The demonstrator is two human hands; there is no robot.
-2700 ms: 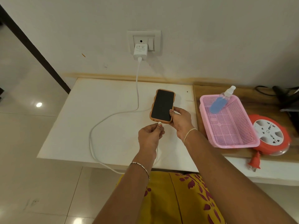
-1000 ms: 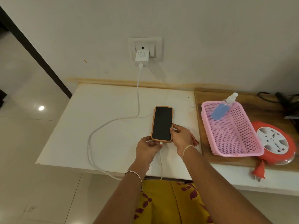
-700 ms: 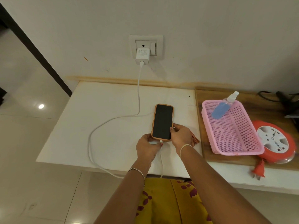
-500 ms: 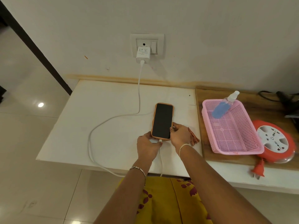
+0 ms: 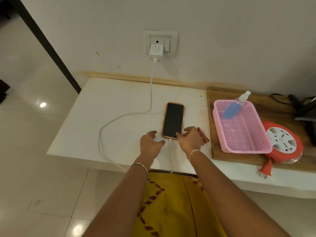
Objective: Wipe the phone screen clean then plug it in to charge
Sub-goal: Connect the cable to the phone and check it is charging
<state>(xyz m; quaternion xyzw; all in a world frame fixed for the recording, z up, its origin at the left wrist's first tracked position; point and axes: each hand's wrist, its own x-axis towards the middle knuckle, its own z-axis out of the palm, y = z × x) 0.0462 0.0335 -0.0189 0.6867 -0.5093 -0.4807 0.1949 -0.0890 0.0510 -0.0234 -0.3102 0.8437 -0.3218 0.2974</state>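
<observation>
Left hand: your left hand (image 5: 150,144) rests on the white table top (image 5: 102,120) just left of the phone's near end. The fingers are spread loose and hold nothing.
Right hand: your right hand (image 5: 189,140) sits at the phone's near right corner. The thumb tip touches the case edge, and the other fingers are curled loose and grip nothing.
Phone: the dark-screened phone in an orange wavy case (image 5: 173,120) lies flat on the table, screen up, between your two hands.
Cable: the white charging cable (image 5: 126,116) is stuck into the phone's near end. It drops over the front table edge, loops back up on the left, and climbs to the white charger block (image 5: 156,53) in the wall socket (image 5: 160,43).
Cloth: a small orange folded cloth (image 5: 203,139) lies just beside your right hand.
Edges: the front table edge is close under your wrists.
Open room: bare table lies left of the cable loop. On the right, the pink mesh plastic basket (image 5: 242,134) on the wooden board (image 5: 215,151) is near.
</observation>
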